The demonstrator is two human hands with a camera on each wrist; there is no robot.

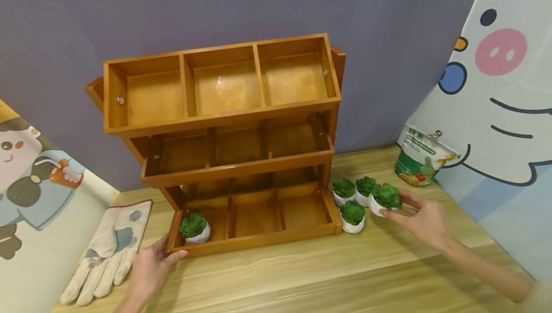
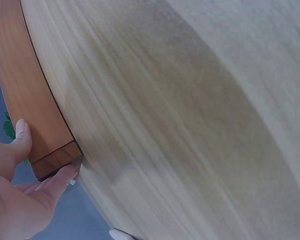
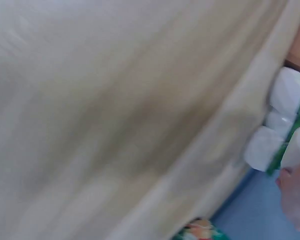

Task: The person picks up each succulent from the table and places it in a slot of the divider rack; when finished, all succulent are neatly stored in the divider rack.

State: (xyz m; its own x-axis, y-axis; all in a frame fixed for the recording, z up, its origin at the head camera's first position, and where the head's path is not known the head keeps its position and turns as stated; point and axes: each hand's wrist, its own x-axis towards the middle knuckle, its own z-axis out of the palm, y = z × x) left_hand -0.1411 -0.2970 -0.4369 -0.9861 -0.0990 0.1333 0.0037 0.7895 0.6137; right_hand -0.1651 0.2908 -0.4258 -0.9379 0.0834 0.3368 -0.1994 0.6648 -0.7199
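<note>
Glove (image 1: 108,250) of off-white fabric, grey patches and red-edged cuff, flat on the pale wood-grain table (image 1: 267,279) at far left.

Left hand (image 1: 148,270) just right of it: thumb on the front board, fingers bent round the end, gripping the near left corner of the three-tier wooden rack (image 1: 237,167).

Rack is smooth, orange-brown wood with a sheen; each stepped tray is split by thin dividers into three rectangular compartments. Potted succulent (image 1: 194,228) sits in the bottom tray, left compartment: green rosette, white faceted pot.

At the rack's right end, on the table, a loose cluster of the same kind: left succulent (image 1: 343,191), near succulent (image 1: 352,216), back succulent (image 1: 365,191). Each white pot holds a dense green leaf rosette.

Held succulent (image 1: 385,198) just right of these. Right hand (image 1: 424,219) has its white pot pinched between thumb and fingers, with only a pot-wide gap; cannot tell whether the base touches the table.

Far right: white-and-green printed pouch (image 1: 422,157), crinkled, standing, metal clip (image 1: 437,134) at its top edge; contents hidden.
</note>
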